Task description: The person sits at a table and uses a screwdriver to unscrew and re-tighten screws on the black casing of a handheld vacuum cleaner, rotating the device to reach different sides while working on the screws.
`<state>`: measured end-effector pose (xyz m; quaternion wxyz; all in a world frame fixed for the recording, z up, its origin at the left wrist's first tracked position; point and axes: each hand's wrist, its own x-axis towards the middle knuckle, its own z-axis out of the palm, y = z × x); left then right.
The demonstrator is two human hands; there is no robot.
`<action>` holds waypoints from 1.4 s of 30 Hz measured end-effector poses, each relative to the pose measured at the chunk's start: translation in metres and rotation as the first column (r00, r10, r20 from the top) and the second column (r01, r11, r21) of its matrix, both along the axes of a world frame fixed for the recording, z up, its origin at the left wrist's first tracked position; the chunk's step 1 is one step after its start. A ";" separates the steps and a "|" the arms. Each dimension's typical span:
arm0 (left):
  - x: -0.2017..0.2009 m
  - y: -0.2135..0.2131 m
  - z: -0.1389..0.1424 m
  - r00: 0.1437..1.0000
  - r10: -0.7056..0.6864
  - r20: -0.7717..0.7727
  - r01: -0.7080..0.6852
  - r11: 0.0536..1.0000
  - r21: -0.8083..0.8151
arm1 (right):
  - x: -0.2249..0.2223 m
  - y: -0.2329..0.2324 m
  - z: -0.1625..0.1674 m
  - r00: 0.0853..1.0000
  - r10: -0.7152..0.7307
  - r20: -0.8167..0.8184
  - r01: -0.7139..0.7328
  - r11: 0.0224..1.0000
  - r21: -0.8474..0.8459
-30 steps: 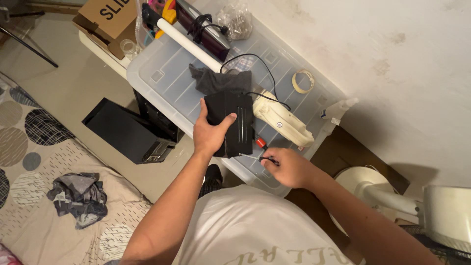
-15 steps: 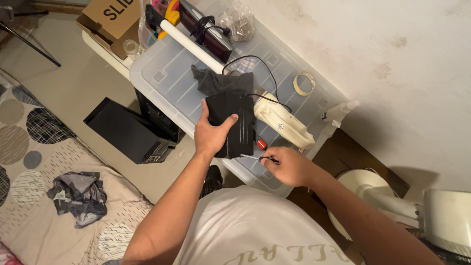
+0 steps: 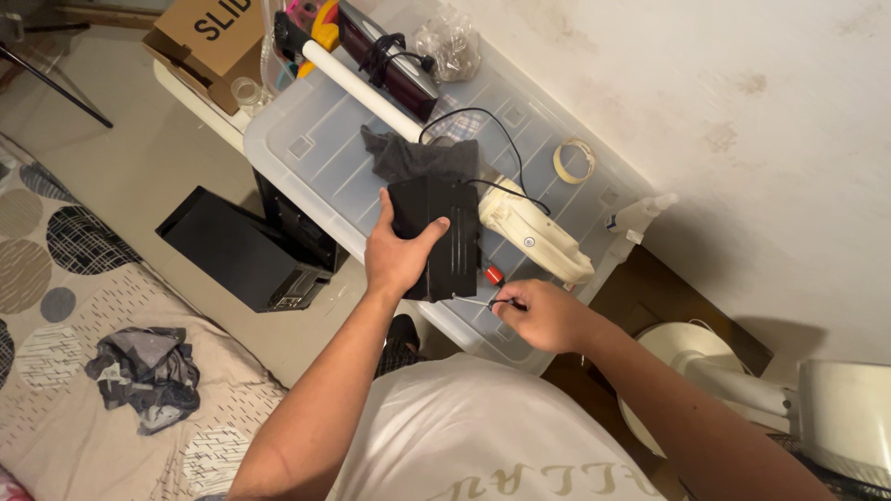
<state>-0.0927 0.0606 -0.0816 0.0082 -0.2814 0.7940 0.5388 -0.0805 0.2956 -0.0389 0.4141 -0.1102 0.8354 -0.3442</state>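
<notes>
A flat black device [image 3: 436, 237] is held down on the lid of a clear plastic storage bin [image 3: 316, 148] by the left hand [image 3: 397, 255], whose fingers are wrapped over its near edge. The right hand [image 3: 543, 315] is pinched on a thin tool [image 3: 483, 301] — its tip set at the device's lower corner, just beside a small red piece [image 3: 494, 275]. Behind the device lie a grey cloth [image 3: 408, 158], a cream handheld appliance [image 3: 538, 237] with a black cord, and — farther off — a tape roll [image 3: 574, 160].

The flat black ribbed plastic box [image 3: 444, 237] looked matt. Beneath it, the clear plastic storage-bin lid [image 3: 325, 153] was smooth and faintly glossy. The dark grey cloth [image 3: 408, 158] looked soft and dull, the cream plastic hand tool [image 3: 538, 237] smooth, the brown cardboard box [image 3: 200, 42] matt, and the white plaster wall [image 3: 742, 111] rough and stained.
</notes>
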 end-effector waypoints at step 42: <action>-0.028 -0.005 0.000 0.989 -0.142 -0.034 0.122 0.933 -0.339 | -0.013 -0.025 -0.062 0.874 0.386 -0.294 -0.356 0.922 0.152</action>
